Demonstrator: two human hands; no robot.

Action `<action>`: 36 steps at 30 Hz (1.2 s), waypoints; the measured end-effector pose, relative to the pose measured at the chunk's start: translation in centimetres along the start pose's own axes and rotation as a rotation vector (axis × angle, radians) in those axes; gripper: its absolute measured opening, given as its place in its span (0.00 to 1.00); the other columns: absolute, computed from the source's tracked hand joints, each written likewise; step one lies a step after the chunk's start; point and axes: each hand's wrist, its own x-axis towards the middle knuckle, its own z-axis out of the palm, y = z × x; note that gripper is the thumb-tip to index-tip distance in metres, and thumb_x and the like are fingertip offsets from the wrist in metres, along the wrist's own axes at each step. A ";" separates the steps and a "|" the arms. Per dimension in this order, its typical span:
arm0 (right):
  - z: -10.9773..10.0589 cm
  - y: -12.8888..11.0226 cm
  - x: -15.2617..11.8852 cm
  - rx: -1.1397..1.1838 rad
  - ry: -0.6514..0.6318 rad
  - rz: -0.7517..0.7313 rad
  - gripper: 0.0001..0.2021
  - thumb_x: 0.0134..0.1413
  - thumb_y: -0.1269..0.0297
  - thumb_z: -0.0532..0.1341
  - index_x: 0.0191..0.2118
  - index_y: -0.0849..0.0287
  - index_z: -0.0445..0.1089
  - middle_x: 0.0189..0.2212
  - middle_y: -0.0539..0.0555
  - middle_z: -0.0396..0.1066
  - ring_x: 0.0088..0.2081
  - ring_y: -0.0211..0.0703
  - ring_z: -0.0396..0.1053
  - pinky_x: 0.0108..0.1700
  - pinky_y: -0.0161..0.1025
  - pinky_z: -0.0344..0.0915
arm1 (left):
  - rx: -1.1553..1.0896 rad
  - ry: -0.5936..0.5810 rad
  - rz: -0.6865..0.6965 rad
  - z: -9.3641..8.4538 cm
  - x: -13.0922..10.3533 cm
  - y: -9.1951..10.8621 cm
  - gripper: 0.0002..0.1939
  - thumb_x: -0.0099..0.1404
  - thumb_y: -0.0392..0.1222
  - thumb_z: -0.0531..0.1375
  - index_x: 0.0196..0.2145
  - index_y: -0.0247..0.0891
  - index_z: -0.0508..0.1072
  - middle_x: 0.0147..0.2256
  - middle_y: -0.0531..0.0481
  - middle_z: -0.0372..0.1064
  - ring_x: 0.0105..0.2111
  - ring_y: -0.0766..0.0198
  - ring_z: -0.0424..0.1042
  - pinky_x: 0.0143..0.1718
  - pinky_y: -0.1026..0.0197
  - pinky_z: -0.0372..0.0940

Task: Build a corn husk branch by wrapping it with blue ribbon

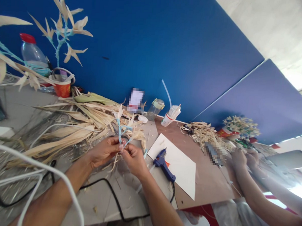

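Observation:
Near the middle of the table, my left hand (106, 151) and my right hand (134, 158) meet fingertip to fingertip. Both are closed in a pinch on the stems of a corn husk flower branch (119, 128), whose thin stalks are wrapped in light blue and topped with pale husk petals. The exact spot under the fingertips is hidden. Dried corn husks (90, 113) lie in a heap behind and left of my hands. To the right, a blue glue gun (165, 164) rests on a white board (185, 177), apart from my right hand.
A black cord (111, 185) loops across the front, and white wire (68, 186) arches at lower left. A red cup (62, 88), a bottle (34, 54), a jar (155, 108) and a white cup (169, 117) stand along the blue partition. Another person's hands (239, 159) work at right.

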 end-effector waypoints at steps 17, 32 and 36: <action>0.2 1.6 0.5 -0.207 0.086 0.065 0.09 0.54 0.63 0.56 0.25 0.58 0.67 0.21 0.48 0.64 0.25 0.38 0.58 0.28 0.35 0.53 | 0.496 0.208 0.262 0.0 0.7 -0.4 0.06 0.51 0.41 0.66 0.25 0.39 0.73 0.23 0.55 0.66 0.28 0.62 0.63 0.35 0.61 0.59; 0.0 1.6 0.6 -0.015 0.037 0.152 0.05 0.49 0.63 0.60 0.29 0.59 0.69 0.18 0.45 0.61 0.21 0.35 0.57 0.25 0.33 0.53 | 0.624 0.274 0.261 -1.3 1.2 -0.9 0.11 0.53 0.49 0.61 0.30 0.38 0.71 0.22 0.57 0.63 0.25 0.63 0.61 0.29 0.61 0.56; -0.3 1.2 0.6 -0.041 0.023 0.119 0.06 0.52 0.64 0.58 0.29 0.58 0.71 0.18 0.45 0.62 0.21 0.36 0.57 0.26 0.34 0.54 | 0.569 0.289 0.241 -1.3 1.2 -0.9 0.13 0.51 0.49 0.62 0.29 0.38 0.70 0.21 0.57 0.63 0.24 0.65 0.60 0.28 0.61 0.55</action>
